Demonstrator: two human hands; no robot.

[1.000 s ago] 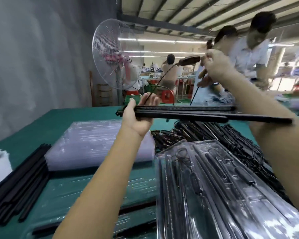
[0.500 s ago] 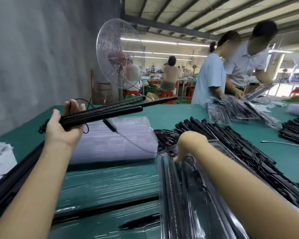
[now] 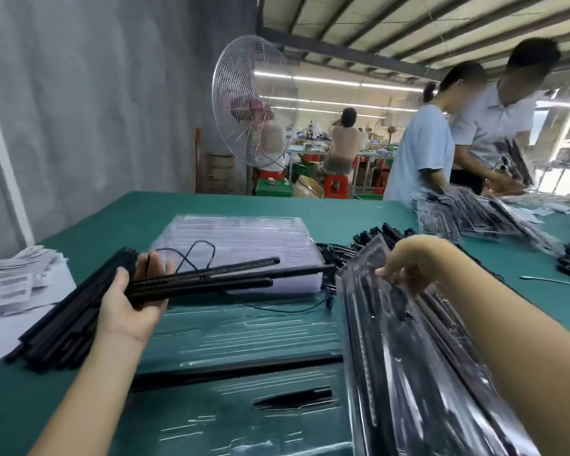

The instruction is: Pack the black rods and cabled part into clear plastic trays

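**Green table (image 3: 359,218) in a workshop, fan (image 3: 254,110) behind.** Your left hand (image 3: 125,307) grips a bundle of rods (image 3: 211,278) near one end, thumb over and fingers under. A cable (image 3: 195,255) loops loose above the bundle, in front of the stack (image 3: 244,238) of spare trays. Your right hand (image 3: 405,268) curls its fingers over the top edge of the tilted tray (image 3: 392,340), which slopes up away from you.

*Risks:*
- The rods are held far from their middle, so they may fan apart or slide out.
- The loose cable may snag a rod tip or the stack.
- The tilted tray is held by one edge, so it may flex and shed its load.

*Contents:* The tilted tray holds dark rods and wiring, with the details blurred. The flat tray (image 3: 244,330) before you holds one long rod (image 3: 237,368) and one short black piece (image 3: 297,397). Its other slots appear unfilled.
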